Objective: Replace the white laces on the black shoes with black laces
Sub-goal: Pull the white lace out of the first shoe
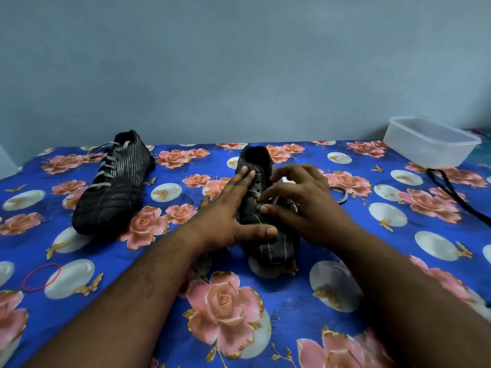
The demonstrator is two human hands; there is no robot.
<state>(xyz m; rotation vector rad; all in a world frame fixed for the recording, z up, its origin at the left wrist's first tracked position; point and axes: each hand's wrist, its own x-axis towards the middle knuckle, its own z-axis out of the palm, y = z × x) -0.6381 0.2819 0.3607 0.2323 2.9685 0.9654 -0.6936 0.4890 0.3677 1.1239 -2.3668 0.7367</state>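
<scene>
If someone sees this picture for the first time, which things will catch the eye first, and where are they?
First, the two hands in the middle: the left hand lies flat on the near black shoe, and the right hand pinches its white lace. Next, the bright blue flowered cloth under everything. Then the second shoe at the back left, laced in white.

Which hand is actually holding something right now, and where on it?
The right hand pinches the white lace at the near shoe's eyelets. The left hand rests flat on that shoe, gripping nothing.
</scene>
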